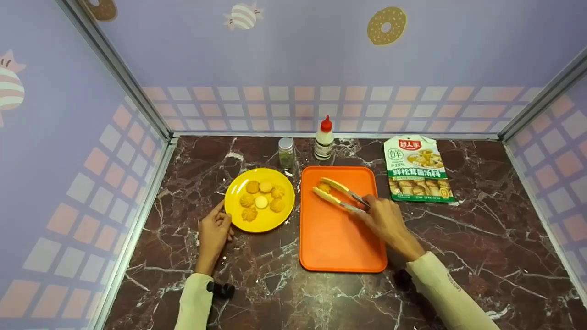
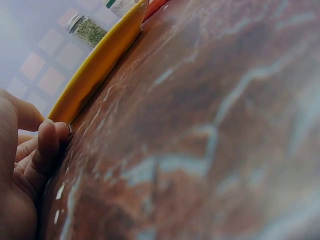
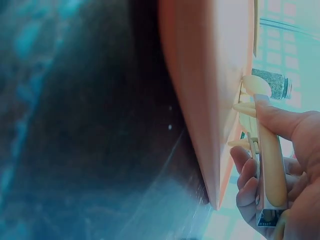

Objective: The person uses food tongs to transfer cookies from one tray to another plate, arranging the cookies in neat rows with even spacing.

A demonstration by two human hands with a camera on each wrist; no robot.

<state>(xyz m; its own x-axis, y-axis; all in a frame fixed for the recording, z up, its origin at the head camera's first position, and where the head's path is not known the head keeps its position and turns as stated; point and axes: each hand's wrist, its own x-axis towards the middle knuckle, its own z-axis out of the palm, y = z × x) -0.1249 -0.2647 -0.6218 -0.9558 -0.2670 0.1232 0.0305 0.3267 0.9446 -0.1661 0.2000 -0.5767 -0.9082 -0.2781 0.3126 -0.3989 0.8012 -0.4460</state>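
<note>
My right hand grips yellow-handled tongs over the far end of an orange tray. A small ridged cookie sits between the tong tips, on or just above the tray. In the right wrist view the thumb and fingers curl round the tongs beside the tray. A yellow plate left of the tray holds several cookies. My left hand rests on the table at the plate's left rim, holding nothing. In the left wrist view its fingers lie loosely curled by the plate.
A glass spice jar and a red-capped squeeze bottle stand behind the plate and tray. A green soup-mix packet lies right of the tray. Dark marble table, walled on three sides.
</note>
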